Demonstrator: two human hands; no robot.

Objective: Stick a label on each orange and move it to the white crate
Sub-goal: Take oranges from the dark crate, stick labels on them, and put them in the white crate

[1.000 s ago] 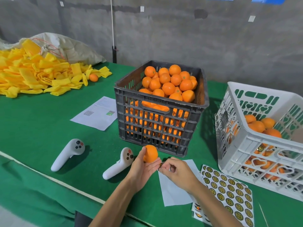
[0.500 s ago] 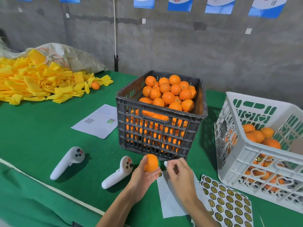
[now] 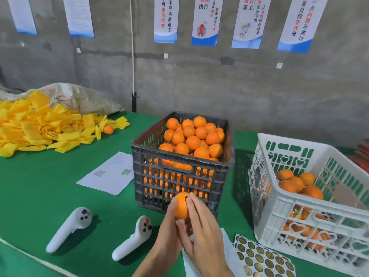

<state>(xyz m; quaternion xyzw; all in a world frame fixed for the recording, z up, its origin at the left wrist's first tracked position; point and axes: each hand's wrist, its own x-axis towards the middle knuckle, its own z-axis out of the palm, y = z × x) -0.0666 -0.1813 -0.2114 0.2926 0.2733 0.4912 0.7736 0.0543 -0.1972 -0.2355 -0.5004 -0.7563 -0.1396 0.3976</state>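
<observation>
Orange (image 3: 181,205) is gripped by the left hand (image 3: 169,226) while right fingers (image 3: 192,204) press a label (image 3: 187,198) at 1 o'clock; weak pressing may leave it peeling.

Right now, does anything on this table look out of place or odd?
One thing: a lone orange sits on the green table beside the pile of yellow foam sleeves, apart from the dark crate and the white crate that hold the other fruit. Nothing looks spilled or damaged.
</observation>
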